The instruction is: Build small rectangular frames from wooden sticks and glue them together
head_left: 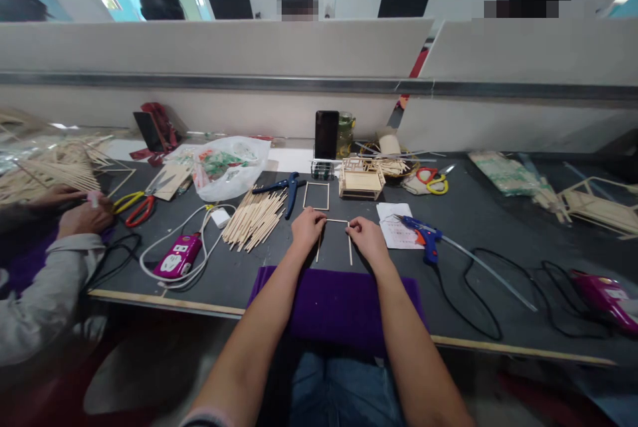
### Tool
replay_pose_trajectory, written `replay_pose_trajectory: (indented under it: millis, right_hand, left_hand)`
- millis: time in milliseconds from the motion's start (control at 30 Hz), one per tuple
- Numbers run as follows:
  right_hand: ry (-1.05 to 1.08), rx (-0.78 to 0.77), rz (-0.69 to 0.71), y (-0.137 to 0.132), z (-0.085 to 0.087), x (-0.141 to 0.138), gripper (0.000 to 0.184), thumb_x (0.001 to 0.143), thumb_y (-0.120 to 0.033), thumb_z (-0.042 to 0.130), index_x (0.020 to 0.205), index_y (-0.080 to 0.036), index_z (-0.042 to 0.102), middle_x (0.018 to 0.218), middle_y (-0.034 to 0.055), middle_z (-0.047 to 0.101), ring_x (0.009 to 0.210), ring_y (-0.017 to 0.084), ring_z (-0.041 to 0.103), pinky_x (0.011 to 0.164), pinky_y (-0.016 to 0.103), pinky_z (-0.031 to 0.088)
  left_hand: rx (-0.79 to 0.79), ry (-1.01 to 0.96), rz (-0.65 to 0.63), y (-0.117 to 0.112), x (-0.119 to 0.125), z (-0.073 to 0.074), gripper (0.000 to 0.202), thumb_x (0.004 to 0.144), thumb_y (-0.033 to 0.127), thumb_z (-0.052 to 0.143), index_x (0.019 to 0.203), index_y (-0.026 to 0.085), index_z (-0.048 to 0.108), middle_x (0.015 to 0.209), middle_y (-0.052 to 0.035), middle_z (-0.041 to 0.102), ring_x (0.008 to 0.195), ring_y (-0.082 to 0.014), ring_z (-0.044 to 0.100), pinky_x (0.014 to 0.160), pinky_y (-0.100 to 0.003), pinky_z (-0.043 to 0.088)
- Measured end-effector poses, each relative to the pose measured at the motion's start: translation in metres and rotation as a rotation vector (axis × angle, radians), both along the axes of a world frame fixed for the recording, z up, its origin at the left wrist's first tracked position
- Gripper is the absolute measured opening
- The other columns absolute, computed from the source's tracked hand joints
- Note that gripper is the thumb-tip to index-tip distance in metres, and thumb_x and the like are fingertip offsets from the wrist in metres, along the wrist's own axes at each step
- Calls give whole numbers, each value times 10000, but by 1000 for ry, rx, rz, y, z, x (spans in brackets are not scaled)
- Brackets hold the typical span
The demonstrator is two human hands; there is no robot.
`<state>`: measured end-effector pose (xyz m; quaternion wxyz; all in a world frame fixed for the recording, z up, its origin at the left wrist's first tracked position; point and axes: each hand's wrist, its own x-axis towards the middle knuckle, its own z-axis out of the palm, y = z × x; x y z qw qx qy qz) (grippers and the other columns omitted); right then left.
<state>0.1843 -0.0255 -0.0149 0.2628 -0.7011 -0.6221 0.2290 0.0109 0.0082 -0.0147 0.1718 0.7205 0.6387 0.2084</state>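
Observation:
Between my two hands lies a three-sided frame of thin wooden sticks [337, 220], its side toward me unclosed. At its left corner my left hand [308, 228] pinches the sticks. The fingers of my right hand [365, 236] close on the right corner, where a cross stick meets a side stick. Just beyond is a finished rectangular stick frame [316, 196], flat on the table. A small model of wooden sticks [361, 181] stands behind my right hand. To the right, a blue glue gun [423, 236] rests partly on a printed paper [393, 214].
Left of my hands are a stick pile [255, 218], blue cutting pliers [290, 194], a plastic bag [232, 168] and a pink device [179, 256] with a white cable. A folded purple cloth [349, 307] covers the near edge. A co-worker's hands [84, 214] work at far left. Scissors [437, 181] lie behind right.

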Motion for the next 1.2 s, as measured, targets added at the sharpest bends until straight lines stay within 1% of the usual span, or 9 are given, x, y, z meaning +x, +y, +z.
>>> replay_pose_trajectory:
  millis: [200,367,467,633,933,1200]
  right_hand:
    - [-42,-41,-25,1,2,-3,88,783,-230,618,836,-204,684,713,14,677,708,166,616,629,248,370]
    - [-40,-11,-27,1,0,-3,94,782,-236,618,838,-213,690,721,14,685,712,165,623,626,248,373]
    - [-39,-9,-30,1,-1,-3,90,778,-231,620,831,-211,689,717,16,684,713,164,626,620,247,370]
    - [-28,4,-31,2,-3,-3,88,775,-231,617,828,-214,685,692,8,675,695,160,620,618,244,374]
    - [-35,-11,-37,1,0,-4,86,783,-231,615,827,-206,684,697,14,678,702,166,618,635,251,379]
    - [-42,-6,-41,3,-2,-5,102,777,-229,617,844,-215,693,722,17,689,725,169,631,631,248,382]
  left_hand:
    - [0,36,15,-1,3,1,178,869,279,564,907,262,737,913,-8,630,873,-144,593,676,-236,390]
    - [-1,57,12,-1,4,2,196,886,285,541,910,257,734,930,-17,626,869,-145,591,685,-237,390]
    - [3,39,-8,-2,4,2,176,873,280,567,912,260,737,926,-19,623,874,-146,590,702,-233,397]
    - [16,7,-35,-3,4,0,166,846,287,614,951,278,744,918,-19,617,871,-147,587,714,-229,410]
    - [48,34,-54,-1,6,-3,180,871,290,575,892,277,753,897,-17,598,836,-137,573,667,-224,384]
    - [24,16,-45,-1,6,-5,177,864,301,584,928,287,748,925,-17,613,864,-142,580,695,-223,397]
